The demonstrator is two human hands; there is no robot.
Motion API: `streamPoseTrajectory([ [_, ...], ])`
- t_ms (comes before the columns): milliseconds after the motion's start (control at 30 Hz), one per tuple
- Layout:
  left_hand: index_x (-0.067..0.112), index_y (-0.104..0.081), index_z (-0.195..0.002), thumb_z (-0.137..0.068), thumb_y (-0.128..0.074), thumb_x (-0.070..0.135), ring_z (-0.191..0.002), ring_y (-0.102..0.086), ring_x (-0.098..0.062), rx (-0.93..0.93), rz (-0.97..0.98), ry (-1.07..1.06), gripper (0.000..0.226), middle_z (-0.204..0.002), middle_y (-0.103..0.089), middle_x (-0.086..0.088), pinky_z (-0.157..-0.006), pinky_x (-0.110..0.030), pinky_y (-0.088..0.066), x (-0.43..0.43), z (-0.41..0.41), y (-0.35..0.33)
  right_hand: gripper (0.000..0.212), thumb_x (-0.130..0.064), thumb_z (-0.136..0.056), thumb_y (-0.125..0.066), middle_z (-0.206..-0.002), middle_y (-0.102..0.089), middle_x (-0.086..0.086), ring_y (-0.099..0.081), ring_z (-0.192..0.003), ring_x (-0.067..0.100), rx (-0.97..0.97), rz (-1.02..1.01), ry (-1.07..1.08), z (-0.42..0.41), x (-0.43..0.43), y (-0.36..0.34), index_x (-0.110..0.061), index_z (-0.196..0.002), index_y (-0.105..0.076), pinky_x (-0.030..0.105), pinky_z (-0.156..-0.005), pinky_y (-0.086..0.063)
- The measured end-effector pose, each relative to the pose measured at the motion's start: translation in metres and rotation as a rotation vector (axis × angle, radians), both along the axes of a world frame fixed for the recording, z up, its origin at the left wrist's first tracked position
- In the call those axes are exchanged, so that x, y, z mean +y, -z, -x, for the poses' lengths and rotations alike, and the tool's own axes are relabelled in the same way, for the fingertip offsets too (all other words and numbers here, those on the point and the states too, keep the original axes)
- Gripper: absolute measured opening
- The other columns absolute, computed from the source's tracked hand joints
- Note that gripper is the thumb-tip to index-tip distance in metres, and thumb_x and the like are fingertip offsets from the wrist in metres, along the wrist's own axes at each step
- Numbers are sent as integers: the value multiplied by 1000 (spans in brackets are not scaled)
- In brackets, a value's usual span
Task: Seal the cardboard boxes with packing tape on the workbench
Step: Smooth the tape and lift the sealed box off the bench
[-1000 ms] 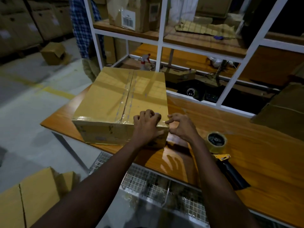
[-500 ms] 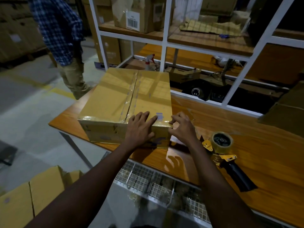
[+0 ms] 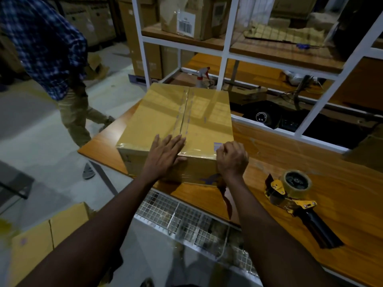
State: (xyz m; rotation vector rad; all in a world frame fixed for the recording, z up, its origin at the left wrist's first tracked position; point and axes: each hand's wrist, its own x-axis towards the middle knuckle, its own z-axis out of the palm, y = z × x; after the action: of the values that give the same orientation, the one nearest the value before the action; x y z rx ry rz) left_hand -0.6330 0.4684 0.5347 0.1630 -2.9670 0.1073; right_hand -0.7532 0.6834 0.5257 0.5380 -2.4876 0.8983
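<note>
A closed cardboard box [image 3: 165, 119] sits on the left end of the wooden workbench [image 3: 310, 162], with clear tape along its centre seam and across its near top edge. My left hand [image 3: 165, 156] lies flat, fingers spread, on the near top edge over the tape. My right hand [image 3: 233, 158] is curled at the box's near right corner, fingertips pressing the edge; nothing shows in it. A yellow tape dispenser [image 3: 294, 193] with a black handle lies on the bench to the right, apart from both hands.
A white shelf frame [image 3: 224, 52] with boxes stands behind the bench. A person in a checked shirt [image 3: 45, 48] walks on the floor at left. More cardboard boxes [image 3: 41, 235] sit low at left. A wire basket [image 3: 196, 224] hangs under the bench front.
My left hand opened from a curled grip and now lies flat on the box's near edge. The right hand stayed at the corner. The person at left walked closer.
</note>
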Motion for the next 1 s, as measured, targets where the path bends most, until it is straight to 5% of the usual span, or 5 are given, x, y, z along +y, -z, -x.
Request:
streamPoseTrajectory([
  [233, 25, -45, -146, -101, -28, 56, -136, -43, -35, 121, -83, 15, 57, -152, -44, -7, -105, -50, -38, -114, -62, 8, 21, -26, -84, -50, -75, -60, 7, -55, -77, 31, 67, 71, 48, -3, -3, 3, -12, -72, -60, 34, -66, -36],
  [400, 23, -53, -142, -100, -54, 21, -142, -31, -23, 412, -548, -94, 41, -161, -22, -15, -104, -36, -37, -126, -86, 22, 31, -33, -90, -43, -78, -59, 10, -57, -81, 32, -5, 126, 41, -3, -8, 0, -11, -75, -59, 34, -62, -38],
  [533, 13, -55, -139, -75, -55, -22, -143, -35, -31, 576, -620, -75, 72, -160, -27, -12, -102, -43, -47, -110, -92, 33, 54, -48, -92, -40, -132, -55, 18, -46, -127, 34, -129, 323, 86, -32, -2, 12, -10, -125, -60, 40, -96, -39],
  [733, 26, -42, -145, -65, -86, 29, -136, -26, -46, 356, -491, -160, 91, -156, -23, -15, -109, -58, -30, -87, -80, 37, 87, -52, -73, -79, -160, -22, 9, -27, -139, 41, -160, -66, 54, -65, -13, 37, -25, -146, -42, 46, -103, -30],
  [1000, 28, -47, -138, -66, -79, 32, -134, -23, -49, 438, -520, -247, 79, -149, -29, -12, -99, -60, -37, -65, -77, 39, 88, -38, -56, -93, -153, -32, 6, -33, -130, 39, -169, -64, 190, -74, -24, 22, -30, -134, -53, 47, -91, -46],
])
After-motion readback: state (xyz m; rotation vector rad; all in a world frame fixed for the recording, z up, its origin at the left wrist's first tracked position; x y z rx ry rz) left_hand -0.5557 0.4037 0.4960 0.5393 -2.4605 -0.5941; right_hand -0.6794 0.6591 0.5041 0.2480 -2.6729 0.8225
